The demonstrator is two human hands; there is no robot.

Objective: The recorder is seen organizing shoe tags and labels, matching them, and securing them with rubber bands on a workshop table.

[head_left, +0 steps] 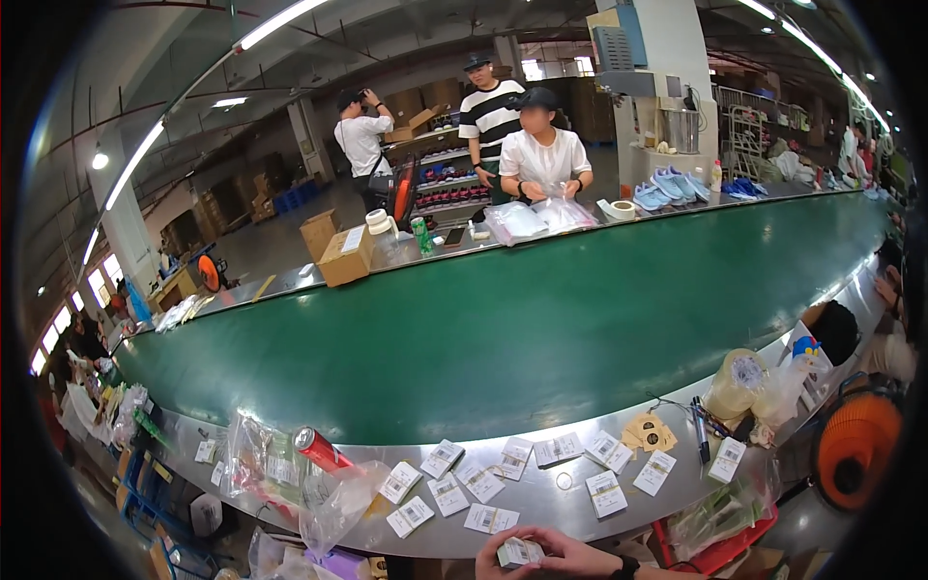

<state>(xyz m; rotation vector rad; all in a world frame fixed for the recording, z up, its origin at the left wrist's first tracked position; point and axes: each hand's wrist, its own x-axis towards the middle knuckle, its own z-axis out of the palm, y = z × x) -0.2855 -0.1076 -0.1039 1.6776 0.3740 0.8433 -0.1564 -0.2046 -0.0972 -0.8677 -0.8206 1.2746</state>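
At the lower edge, a small stack of white labels (pixel 520 553) is held between my two hands, its printed face up. My left hand (pixel 489 559) wraps around its left side, and my right hand (pixel 572 558) closes on it from the right. Just beyond them, several more bundles of white labels (pixel 491 519) lie spread over the steel ledge (pixel 556 510), some with bands around them. A thin rubber band (pixel 565 480) lies loose among the bundles. Tan cards (pixel 650 432) are fanned out behind them.
A green conveyor belt (pixel 483 329) runs past the ledge. On the ledge are a red can (pixel 321 449), clear plastic bags (pixel 338 503), pens (pixel 700 430) and tape rolls (pixel 739 377). An orange fan (pixel 855 454) stands right. Across the belt, a person (pixel 543 155) handles plastic bags beside blue shoes (pixel 667 188).
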